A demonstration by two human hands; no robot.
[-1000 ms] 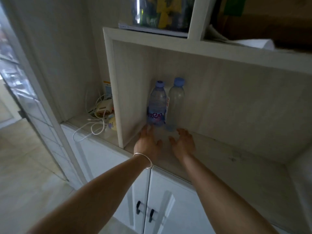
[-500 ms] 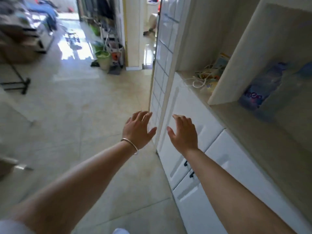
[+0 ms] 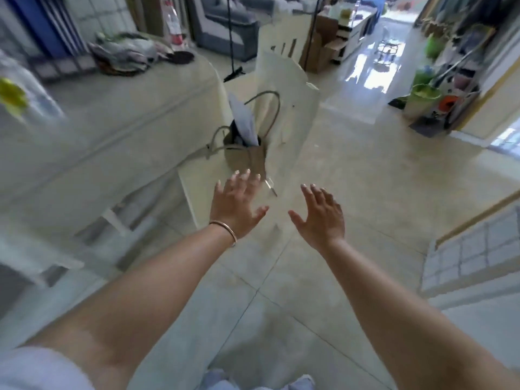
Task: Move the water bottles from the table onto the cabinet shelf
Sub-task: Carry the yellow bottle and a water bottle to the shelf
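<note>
Over the pale tiled floor I see left hand and right hand both spread, empty; long white table left, blurred.

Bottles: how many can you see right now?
2. One blurred clear bottle at the left edge of the table; one red-labelled bottle near its far end. Others may sit outside the frame.
</note>
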